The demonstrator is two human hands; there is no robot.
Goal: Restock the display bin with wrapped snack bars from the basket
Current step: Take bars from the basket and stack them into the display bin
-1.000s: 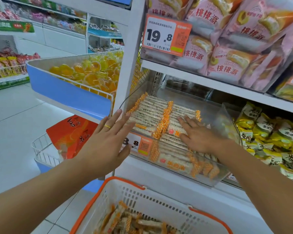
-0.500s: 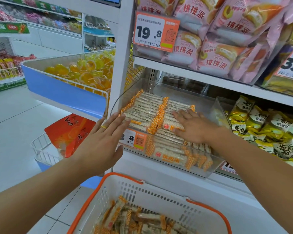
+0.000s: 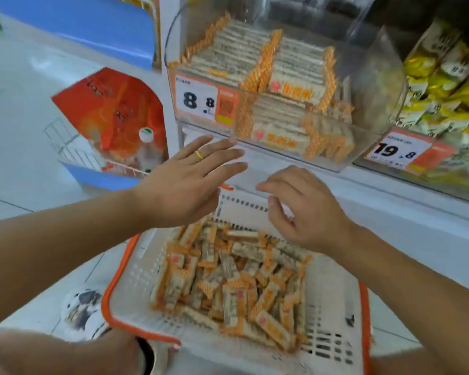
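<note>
A clear plastic display bin (image 3: 374, 85) on the shelf holds neat rows of wrapped snack bars (image 3: 257, 60) with orange-checked ends. Below it a white basket (image 3: 136, 280) with an orange rim holds a loose heap of the same bars (image 3: 233, 280). My left hand (image 3: 184, 182), with a gold ring, hovers flat with its fingers spread over the basket's far left corner. Over the far edge of the basket my right hand (image 3: 303, 209) has its fingers loosely curled. Neither hand holds a bar.
An orange price tag reading 8.8 (image 3: 203, 100) is fixed to the bin's front. Yellow snack packs (image 3: 441, 85) fill the shelf to the right, above a 19.8 tag (image 3: 401, 151). A wire rack with red pouches (image 3: 111, 115) stands to the left on the white floor.
Both hands have come away from the display bin and dropped over the basket. The view has tilted down, so the basket now fills the lower frame.
</note>
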